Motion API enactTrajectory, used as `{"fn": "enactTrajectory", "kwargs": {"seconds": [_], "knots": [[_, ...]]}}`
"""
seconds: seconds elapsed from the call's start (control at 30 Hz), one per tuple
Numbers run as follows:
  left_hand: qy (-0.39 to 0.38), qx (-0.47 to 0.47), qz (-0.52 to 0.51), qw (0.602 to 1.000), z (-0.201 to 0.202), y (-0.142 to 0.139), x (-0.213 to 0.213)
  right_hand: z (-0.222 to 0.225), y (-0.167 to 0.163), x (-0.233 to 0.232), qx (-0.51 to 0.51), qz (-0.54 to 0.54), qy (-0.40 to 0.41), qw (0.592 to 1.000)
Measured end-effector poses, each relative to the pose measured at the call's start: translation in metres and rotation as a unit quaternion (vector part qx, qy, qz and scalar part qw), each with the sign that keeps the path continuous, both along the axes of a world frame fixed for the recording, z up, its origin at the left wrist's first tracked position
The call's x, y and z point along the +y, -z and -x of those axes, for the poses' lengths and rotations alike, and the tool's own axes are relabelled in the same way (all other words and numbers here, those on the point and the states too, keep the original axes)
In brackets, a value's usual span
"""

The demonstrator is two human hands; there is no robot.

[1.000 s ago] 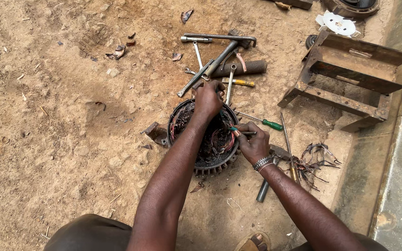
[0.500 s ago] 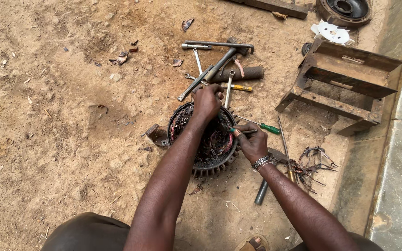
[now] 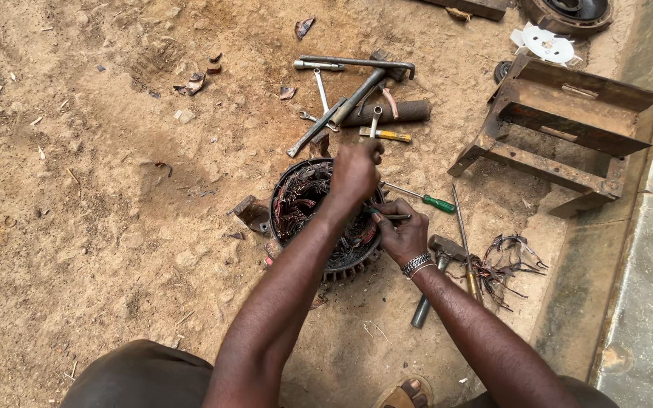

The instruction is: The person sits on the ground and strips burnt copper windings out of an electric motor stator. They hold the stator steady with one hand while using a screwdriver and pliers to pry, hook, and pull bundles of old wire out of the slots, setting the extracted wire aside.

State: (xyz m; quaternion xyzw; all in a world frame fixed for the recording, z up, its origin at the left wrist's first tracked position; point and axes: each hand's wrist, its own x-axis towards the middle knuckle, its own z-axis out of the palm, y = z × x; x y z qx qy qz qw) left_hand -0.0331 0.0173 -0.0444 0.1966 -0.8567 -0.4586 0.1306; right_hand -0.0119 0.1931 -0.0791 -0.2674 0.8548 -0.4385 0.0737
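Lying on the sandy brown ground (image 3: 77, 189), left of everything else, are a few scattered scraps and a small rusty metal piece (image 3: 252, 214) just beside the round, finned dark metal motor stator (image 3: 304, 208), whose hollow is packed with tangled reddish copper windings. Over the stator's far right rim the left hand (image 3: 355, 172) is closed into a fist, though what it grips cannot be made out. Beyond it, farther from the person, sits a loose heap of grey steel wrenches and bars (image 3: 357, 87), with a yellow-handled tool (image 3: 385, 135) close to the fist. Just right of the stator, touching its near right edge, the right hand (image 3: 402, 230), with a metal bracelet at the wrist, is curled around a thin steel tool with a green grip (image 3: 388, 217) that points into the windings. A green-handled screwdriver (image 3: 425, 199) lies just past this hand, a grey hammer (image 3: 434, 272) beside the wrist, then a clump of pulled dark copper wire (image 3: 508, 264). Farthest right stands a rusty angle-iron frame (image 3: 561, 128) by the concrete kerb (image 3: 644, 249).
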Motion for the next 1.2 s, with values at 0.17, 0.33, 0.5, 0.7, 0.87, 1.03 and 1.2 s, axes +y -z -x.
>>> {"fn": "enactTrajectory", "kwargs": {"seconds": [0.17,0.33,0.5,0.7,0.87,1.03,1.2], "knots": [[0.123,0.050,0.044,0.990,-0.022,-0.013,0.073,-0.010,0.005,-0.003,0.147,-0.212,-0.082,0.963],[0.111,0.020,-0.032,0.993,-0.030,-0.018,0.014,0.003,-0.004,0.001,0.062,-0.020,-0.043,0.997],[0.052,0.044,-0.059,0.996,-0.030,-0.011,-0.014,0.011,-0.013,-0.003,0.042,-0.030,-0.037,0.998],[0.033,0.031,-0.078,0.996,-0.019,0.004,-0.021,-0.006,-0.009,0.002,0.092,0.016,-0.067,0.993],[0.006,0.052,-0.138,0.989,-0.034,0.010,-0.034,-0.009,-0.005,0.004,0.088,0.035,-0.062,0.994],[0.038,-0.016,-0.048,0.998,-0.010,-0.001,-0.025,-0.006,-0.002,0.003,0.113,0.034,-0.062,0.991],[0.055,-0.052,-0.006,0.997,0.011,-0.002,-0.031,-0.002,-0.003,0.005,0.025,0.072,-0.039,0.996]]}}
